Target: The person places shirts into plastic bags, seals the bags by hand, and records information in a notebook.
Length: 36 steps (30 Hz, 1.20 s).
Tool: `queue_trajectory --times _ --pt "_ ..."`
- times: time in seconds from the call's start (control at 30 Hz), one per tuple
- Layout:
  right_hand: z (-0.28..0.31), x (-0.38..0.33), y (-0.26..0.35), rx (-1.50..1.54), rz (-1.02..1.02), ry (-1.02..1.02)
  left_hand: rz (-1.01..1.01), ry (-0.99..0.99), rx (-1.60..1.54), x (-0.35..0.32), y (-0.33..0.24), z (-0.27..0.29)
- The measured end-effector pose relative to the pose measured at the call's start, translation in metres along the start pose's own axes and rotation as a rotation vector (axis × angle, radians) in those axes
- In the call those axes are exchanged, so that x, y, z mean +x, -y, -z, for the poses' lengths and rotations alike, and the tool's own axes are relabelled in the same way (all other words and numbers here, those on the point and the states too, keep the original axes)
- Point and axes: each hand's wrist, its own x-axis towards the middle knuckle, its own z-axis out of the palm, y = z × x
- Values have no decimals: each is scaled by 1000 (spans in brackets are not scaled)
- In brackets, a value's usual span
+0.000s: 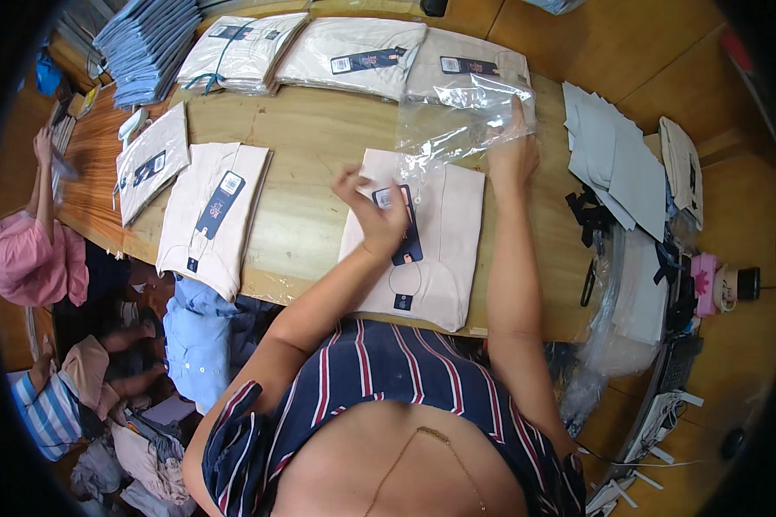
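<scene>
We are bagging: our right hand (pixel 510 151) fingers pinch the clear plastic bag (pixel 457 121), left hand (pixel 379 215) fingers curl, holding nothing we can see, over the folded cream shirt (pixel 440 250); next its collar end needs feeding into the bag's mouth.

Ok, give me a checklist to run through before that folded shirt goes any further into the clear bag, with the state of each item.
1. Bag mouth held open: right hand grips the clear plastic bag at its edge, lifted off the table. Ok.
2. Shirt steadied: left hand rests on the folded beige shirt near its collar. Ok.
3. Shirt folded flat and square: ok.
4. Hang tag lying flat on the shirt front: ok.
5. Bag mouth around the shirt's top edge: the plastic overlaps it, but whether the shirt is inside, cannot tell.
6. Neighbouring folded shirt apart from this one: ok.
</scene>
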Motion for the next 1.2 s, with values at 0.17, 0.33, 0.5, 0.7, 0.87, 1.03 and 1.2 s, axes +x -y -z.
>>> queue_trajectory --times 0.17,0.33,0.5,0.7,0.87,1.03,1.2 --pt "34 8 33 -41 -92 114 149 109 103 10 -16 -25" --pt "40 -2 30 29 24 5 146 -73 -128 59 -7 -47" --pt "27 -14 12 101 126 -171 277 -57 -220 93 -1 -50" --pt "30 -22 13 87 -6 31 170 47 -105 103 23 -44" --pt "-9 -20 -27 128 166 68 256 102 -11 115 47 -36" --pt "-46 -29 -56 206 199 131 185 297 250 88 77 -29" --pt "-73 -29 -79 392 169 75 296 411 315 76 79 -28"
